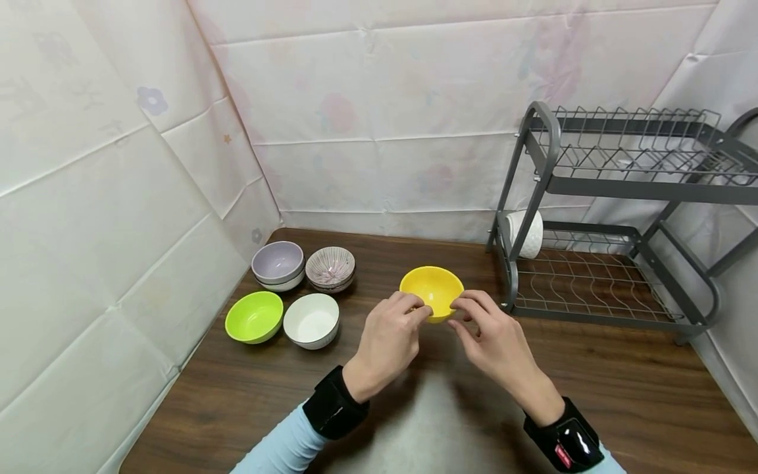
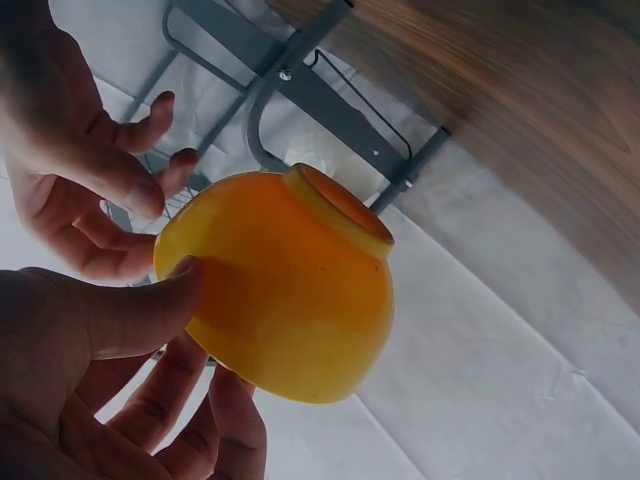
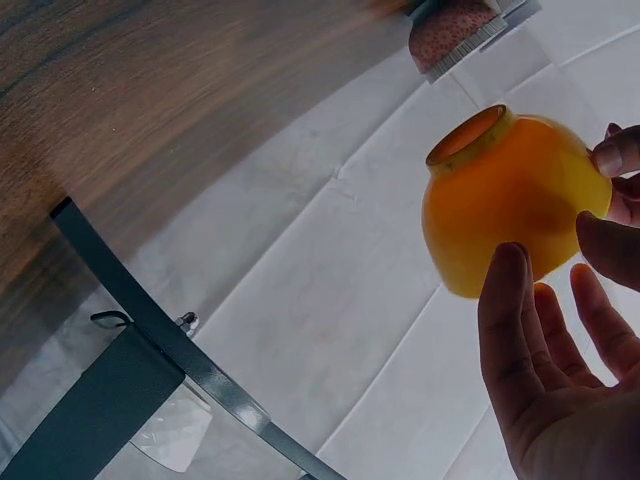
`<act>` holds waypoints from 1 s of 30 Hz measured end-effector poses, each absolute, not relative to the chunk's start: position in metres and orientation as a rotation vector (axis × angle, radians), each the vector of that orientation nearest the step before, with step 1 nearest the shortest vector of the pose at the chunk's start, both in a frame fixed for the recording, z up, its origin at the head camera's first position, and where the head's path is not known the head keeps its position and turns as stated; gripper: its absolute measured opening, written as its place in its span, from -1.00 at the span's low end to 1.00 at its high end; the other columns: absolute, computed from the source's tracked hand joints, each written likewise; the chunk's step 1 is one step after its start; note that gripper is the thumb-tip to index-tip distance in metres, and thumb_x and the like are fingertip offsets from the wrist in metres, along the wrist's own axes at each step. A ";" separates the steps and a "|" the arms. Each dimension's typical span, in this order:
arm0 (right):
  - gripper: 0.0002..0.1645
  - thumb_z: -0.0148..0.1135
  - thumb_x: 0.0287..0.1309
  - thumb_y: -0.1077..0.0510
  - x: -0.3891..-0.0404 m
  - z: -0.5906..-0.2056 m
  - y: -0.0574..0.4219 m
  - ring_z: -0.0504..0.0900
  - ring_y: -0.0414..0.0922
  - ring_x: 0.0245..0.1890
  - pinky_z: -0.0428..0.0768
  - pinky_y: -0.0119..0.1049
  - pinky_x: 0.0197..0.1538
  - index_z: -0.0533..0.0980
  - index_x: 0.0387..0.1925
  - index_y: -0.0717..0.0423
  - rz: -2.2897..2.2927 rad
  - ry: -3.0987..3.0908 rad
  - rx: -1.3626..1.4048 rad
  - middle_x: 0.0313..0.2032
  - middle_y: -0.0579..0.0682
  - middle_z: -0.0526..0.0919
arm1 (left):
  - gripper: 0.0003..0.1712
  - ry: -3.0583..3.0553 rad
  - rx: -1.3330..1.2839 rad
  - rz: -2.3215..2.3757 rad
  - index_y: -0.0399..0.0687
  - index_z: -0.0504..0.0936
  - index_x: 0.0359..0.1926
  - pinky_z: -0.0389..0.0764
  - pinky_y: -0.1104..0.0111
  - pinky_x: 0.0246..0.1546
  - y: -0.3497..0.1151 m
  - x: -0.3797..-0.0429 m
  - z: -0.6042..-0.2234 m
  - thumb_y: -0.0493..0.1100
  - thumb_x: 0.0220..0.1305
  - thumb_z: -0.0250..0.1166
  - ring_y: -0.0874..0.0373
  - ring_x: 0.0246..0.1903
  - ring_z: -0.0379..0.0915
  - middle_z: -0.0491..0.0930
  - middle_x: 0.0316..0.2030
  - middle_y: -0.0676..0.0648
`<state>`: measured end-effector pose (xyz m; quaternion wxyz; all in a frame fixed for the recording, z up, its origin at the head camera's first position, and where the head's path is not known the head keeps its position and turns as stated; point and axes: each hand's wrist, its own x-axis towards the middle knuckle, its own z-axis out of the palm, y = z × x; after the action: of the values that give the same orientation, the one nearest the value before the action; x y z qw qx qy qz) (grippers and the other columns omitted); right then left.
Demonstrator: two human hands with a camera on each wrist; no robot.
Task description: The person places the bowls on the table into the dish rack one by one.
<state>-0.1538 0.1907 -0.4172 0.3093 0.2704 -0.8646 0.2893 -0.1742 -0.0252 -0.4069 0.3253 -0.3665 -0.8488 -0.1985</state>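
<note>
A yellow bowl [image 1: 431, 288] is held upright above the brown table, its foot ring in sight in both wrist views. My left hand [image 1: 387, 337] pinches its near left rim, thumb on the outer wall in the left wrist view. On the other side, my right hand [image 1: 500, 339] is at the bowl's right edge with fingers loosely bent and thumb apart from them. Whether those fingertips touch the rim, I cannot tell. Left of the hands stand a green bowl [image 1: 254, 318], a white bowl [image 1: 312, 319], a stacked purple bowl [image 1: 278, 261] and stacked striped bowls [image 1: 330, 265].
A grey two-tier dish rack [image 1: 628, 191] stands on the right, its near left corner close to my right hand. One white cup or bowl [image 1: 531, 236] leans in its lower tier. White patterned cloth [image 1: 367, 118] hangs behind and left of the wooden table [image 1: 237, 408].
</note>
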 end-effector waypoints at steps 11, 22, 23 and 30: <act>-0.57 0.65 -0.07 0.41 -0.154 -0.421 0.192 0.67 -0.11 -0.23 0.73 -0.18 -0.27 0.67 -0.14 0.14 0.727 -2.297 0.720 -0.11 -0.01 0.66 | -0.82 -2.227 -0.980 -0.511 -0.08 0.84 -0.21 0.63 0.32 -0.26 -0.017 -0.171 -0.405 -0.40 0.20 0.50 0.09 -0.17 0.60 0.67 -0.24 0.01; -0.55 0.65 -0.13 0.46 -0.154 -0.416 0.198 0.67 -0.02 -0.15 0.75 -0.04 -0.11 0.67 -0.16 0.17 0.620 -2.205 0.747 -0.16 0.03 0.69 | -0.77 -2.214 -1.028 -0.545 -0.11 0.83 -0.19 0.63 0.35 -0.10 -0.010 -0.174 -0.401 -0.47 0.20 0.44 0.09 -0.12 0.56 0.65 -0.20 -0.01; -0.55 0.65 -0.13 0.46 -0.154 -0.415 0.198 0.67 -0.02 -0.16 0.75 -0.03 -0.12 0.67 -0.17 0.18 0.610 -2.199 0.745 -0.16 0.03 0.69 | -0.76 -2.216 -1.035 -0.558 -0.11 0.83 -0.19 0.63 0.36 -0.05 -0.010 -0.174 -0.400 -0.47 0.20 0.43 0.10 -0.11 0.56 0.65 -0.20 -0.01; -0.61 0.60 -0.05 0.44 -0.152 -0.411 0.205 0.66 0.01 -0.20 0.73 -0.02 -0.17 0.65 -0.16 0.21 0.591 -2.181 0.717 -0.17 0.05 0.70 | -0.78 -2.191 -1.072 -0.612 -0.14 0.83 -0.17 0.60 0.39 0.09 -0.003 -0.177 -0.392 -0.47 0.26 0.40 0.11 -0.06 0.53 0.64 -0.18 -0.02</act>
<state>-0.1525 0.2045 -0.4114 0.3758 0.2803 -0.8525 0.2311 -0.1772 -0.0033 -0.3922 0.3083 -0.4057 -0.8287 -0.2317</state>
